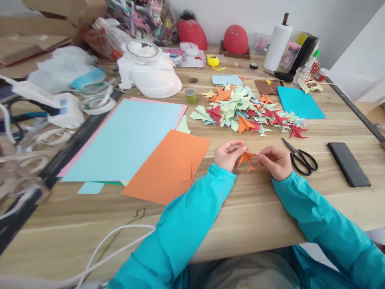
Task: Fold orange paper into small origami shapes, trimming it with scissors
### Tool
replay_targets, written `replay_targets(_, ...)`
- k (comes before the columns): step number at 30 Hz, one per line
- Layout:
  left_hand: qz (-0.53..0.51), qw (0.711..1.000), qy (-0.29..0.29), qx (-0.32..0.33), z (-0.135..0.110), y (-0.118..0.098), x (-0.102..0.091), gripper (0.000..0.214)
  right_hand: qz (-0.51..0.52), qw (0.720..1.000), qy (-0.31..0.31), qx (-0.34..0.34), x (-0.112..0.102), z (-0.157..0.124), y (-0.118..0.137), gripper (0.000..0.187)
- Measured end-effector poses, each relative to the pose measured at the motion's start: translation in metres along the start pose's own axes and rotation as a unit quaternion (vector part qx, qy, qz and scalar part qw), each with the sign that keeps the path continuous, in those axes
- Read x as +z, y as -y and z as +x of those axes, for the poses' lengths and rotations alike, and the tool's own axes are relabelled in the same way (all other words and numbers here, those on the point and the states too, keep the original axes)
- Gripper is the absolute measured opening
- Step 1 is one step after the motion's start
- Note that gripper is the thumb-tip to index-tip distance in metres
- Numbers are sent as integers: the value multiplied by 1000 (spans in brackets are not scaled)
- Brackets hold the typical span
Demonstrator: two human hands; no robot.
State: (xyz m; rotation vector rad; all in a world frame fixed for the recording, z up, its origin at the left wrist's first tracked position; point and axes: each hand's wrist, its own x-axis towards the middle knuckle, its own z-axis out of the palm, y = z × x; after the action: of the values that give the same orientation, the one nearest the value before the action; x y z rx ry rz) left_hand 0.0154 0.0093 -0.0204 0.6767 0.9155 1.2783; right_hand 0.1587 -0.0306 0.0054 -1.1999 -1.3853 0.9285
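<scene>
My left hand (pixel 227 154) and my right hand (pixel 275 161) both pinch a small folded orange paper figure (pixel 246 159) just above the wooden table (pixel 246 208). The left fingers grip its left side, the right fingers its right tip. Both wrists rest on the tabletop in teal sleeves. Behind the hands lies a heap of folded paper figures (pixel 246 114) in green, orange, red and blue. An orange paper sheet (pixel 168 166) lies to the left of my left hand.
Black scissors (pixel 300 158) and a black phone (pixel 349 163) lie right of my hands. Light blue and pink sheets (pixel 126 138) lie at left, a cyan sheet (pixel 299 103) at back right. A paper towel roll (pixel 277 46), tape rolls and clutter line the far edge. A white cable (pixel 114 241) crosses the near edge.
</scene>
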Motion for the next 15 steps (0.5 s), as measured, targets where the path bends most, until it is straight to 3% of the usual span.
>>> replay_targets(8,14,1000,-22,9,0,1,0,38,30,999,-24,35,-5,7,-4,24)
replay_targets(15,7,999,-48,14,-1,-2,3,39,-10,996,-81,-32,2,-1,-1,21)
